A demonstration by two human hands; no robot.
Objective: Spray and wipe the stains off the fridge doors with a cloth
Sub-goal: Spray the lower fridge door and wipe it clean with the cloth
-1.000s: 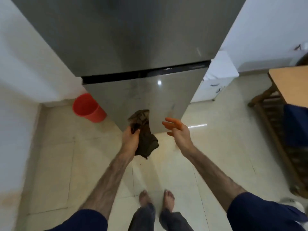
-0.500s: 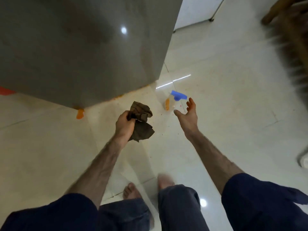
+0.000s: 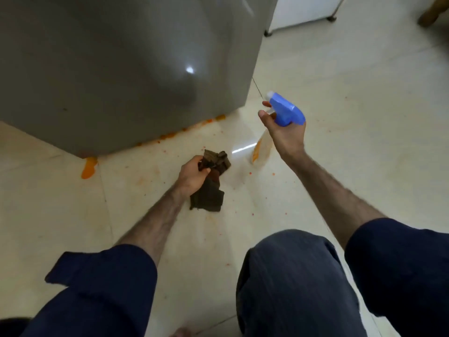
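Observation:
The grey fridge door (image 3: 116, 69) fills the upper left, its bottom corner close to the floor. My right hand (image 3: 285, 131) grips a spray bottle (image 3: 284, 111) with a blue trigger head and a clear body holding orange liquid, lifted off the floor just right of the door's corner, nozzle toward the door. My left hand (image 3: 193, 175) is closed on a crumpled dark brown cloth (image 3: 211, 188), which hangs below the fridge's bottom edge, over the floor.
Orange spill (image 3: 88, 167) runs along the fridge's bottom edge, with small orange specks over the cream tiled floor (image 3: 352, 117). A white cabinet on feet (image 3: 301, 10) stands behind right. My bent knee (image 3: 289, 276) is low in view.
I have crouched lower. My right hand has closed on the spray bottle that stood on the floor and lifted it. The left hand keeps the cloth.

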